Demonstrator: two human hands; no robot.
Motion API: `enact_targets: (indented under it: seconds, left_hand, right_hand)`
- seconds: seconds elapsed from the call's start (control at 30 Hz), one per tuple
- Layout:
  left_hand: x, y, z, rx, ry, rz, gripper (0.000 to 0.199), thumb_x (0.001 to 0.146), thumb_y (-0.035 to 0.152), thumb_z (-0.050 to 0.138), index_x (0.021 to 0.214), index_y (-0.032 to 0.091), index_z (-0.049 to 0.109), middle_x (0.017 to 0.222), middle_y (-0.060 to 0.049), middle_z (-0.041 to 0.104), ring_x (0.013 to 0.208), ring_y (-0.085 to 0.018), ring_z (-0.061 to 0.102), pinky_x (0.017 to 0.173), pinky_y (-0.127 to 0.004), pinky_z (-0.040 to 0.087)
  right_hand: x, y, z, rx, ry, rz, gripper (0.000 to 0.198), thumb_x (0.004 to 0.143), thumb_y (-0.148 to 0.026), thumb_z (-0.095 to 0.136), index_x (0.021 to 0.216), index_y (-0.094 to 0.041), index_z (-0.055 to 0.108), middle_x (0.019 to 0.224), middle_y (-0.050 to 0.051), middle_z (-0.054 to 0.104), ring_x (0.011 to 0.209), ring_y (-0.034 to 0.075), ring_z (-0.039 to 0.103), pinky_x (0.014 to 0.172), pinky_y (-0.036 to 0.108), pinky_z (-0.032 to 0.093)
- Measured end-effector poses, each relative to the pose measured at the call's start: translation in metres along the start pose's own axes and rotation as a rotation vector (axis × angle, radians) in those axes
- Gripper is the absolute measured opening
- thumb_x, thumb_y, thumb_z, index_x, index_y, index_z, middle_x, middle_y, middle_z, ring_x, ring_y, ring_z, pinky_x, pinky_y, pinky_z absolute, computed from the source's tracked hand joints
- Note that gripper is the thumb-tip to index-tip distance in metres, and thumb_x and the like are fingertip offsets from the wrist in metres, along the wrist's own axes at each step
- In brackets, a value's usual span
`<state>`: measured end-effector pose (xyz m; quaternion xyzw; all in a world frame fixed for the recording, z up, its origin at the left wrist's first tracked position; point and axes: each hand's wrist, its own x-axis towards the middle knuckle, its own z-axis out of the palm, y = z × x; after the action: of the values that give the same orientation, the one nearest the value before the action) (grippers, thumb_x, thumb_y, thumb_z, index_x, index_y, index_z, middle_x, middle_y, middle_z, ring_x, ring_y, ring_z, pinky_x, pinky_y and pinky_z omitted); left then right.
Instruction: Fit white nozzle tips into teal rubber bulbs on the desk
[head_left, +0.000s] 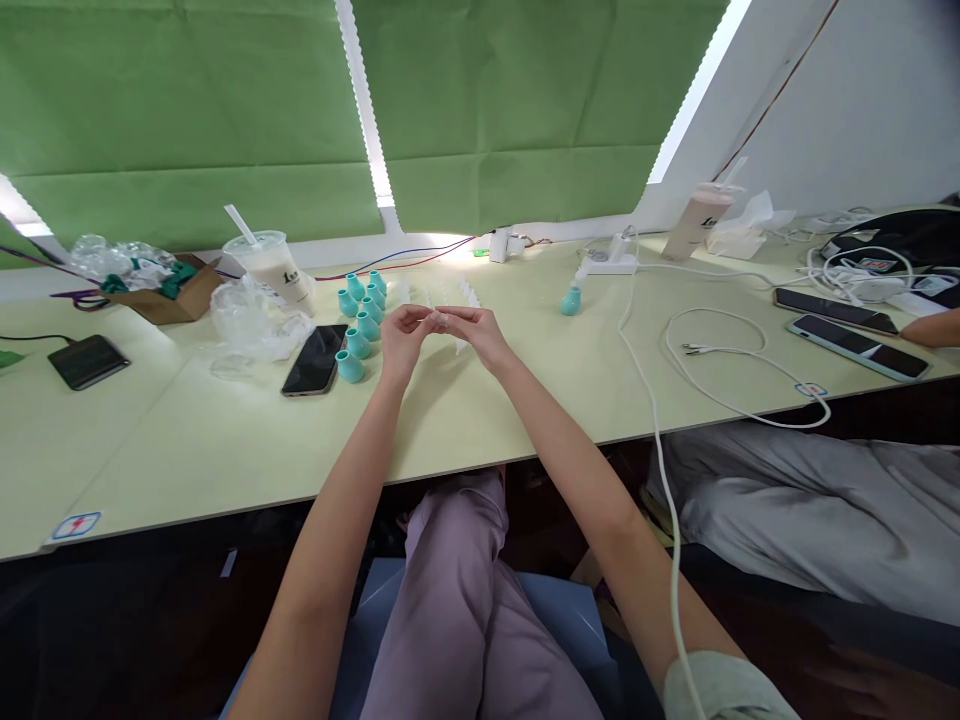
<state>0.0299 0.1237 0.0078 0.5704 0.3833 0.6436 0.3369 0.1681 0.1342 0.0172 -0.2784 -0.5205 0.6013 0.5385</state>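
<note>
My left hand and my right hand meet above the table, fingertips pinched together on a small whitish translucent piece. Fingers cover most of it, so its full shape is hidden. Just left of my left hand stand several small teal vase-shaped pots in two rows. Behind my hands lie several small clear-white pieces in lines, partly covered. Farther right, a single teal pot has a whitish part at its top.
A dark phone, crumpled plastic bag and drink cup sit left, near a cardboard box. White cables cross the right side from a power strip. Another person's hand rests beside phones.
</note>
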Motion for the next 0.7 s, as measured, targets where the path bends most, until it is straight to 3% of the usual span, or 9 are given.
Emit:
enact_targets:
  seconds: [0.2,0.5,0.7]
  left_hand:
    - [0.0016,0.0028,-0.0028,0.013,-0.077,0.051,0.027,0.069,0.031,0.07,0.091,0.017,0.063,0.094,-0.006,0.067,0.087,-0.017,0.064,0.081,-0.032,0.053]
    - [-0.0005,0.0,0.0004,0.088,-0.061,0.073,0.026,0.068,0.028,0.069,0.089,0.016,0.06,0.085,-0.005,0.067,0.08,-0.015,0.065,0.073,-0.028,0.054]
    - [-0.0001,0.0081,-0.0007,0.083,-0.005,0.057,0.036,0.066,0.031,0.072,0.097,0.016,0.062,0.087,-0.006,0.068,0.081,-0.015,0.064,0.075,-0.028,0.053]
  right_hand:
    - [-0.0035,-0.0085,-0.0036,0.019,-0.028,0.037,0.041,0.06,-0.043,0.076,0.094,-0.021,0.07,0.091,0.002,0.071,0.089,0.018,0.067,0.097,0.037,0.046]
    - [-0.0027,-0.0083,-0.0038,-0.04,-0.024,0.04,0.034,0.056,-0.038,0.078,0.081,-0.015,0.072,0.079,0.003,0.072,0.082,0.019,0.067,0.094,0.037,0.047]
    - [-0.0016,-0.0068,-0.0025,-0.047,-0.051,0.032,0.044,0.067,-0.042,0.071,0.104,-0.02,0.066,0.091,0.002,0.071,0.089,0.019,0.066,0.096,0.039,0.044]
